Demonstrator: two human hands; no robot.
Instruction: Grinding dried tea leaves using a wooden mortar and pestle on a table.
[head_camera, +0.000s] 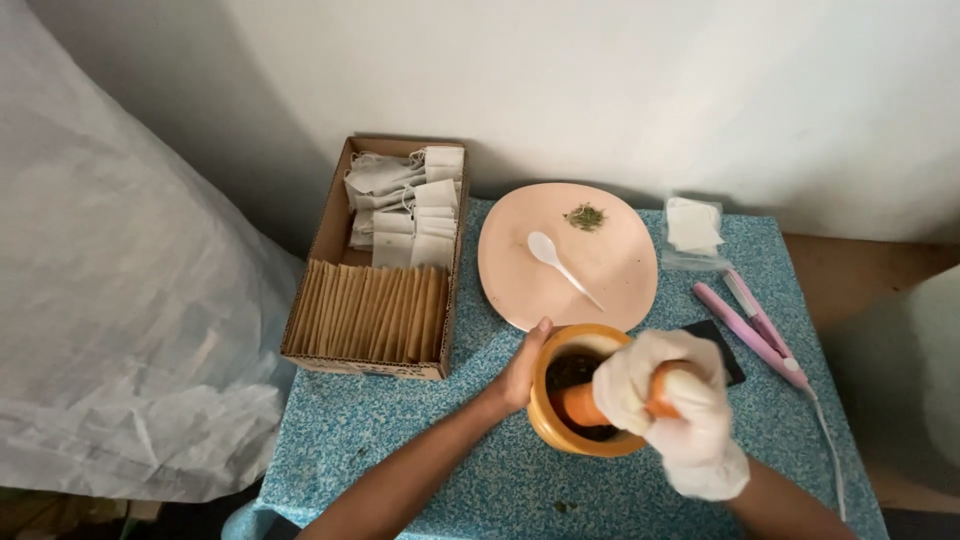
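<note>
Brown box (330, 225) w/ white sachets left; clear packet (693, 232) right of plate (620, 270).

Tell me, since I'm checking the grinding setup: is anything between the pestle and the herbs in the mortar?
Nothing visible. The right hand holds the pestle with its tip down inside the mortar, on the dark contents; the left hand grips the rim.

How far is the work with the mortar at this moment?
Done: a small pile of green herb already lies on the pink plate, beside a white spoon. In hand: the left hand steadies the mortar, and the gloved right hand grips the pestle in dark material. Left: the bags in the cardboard box look untouched.
</note>
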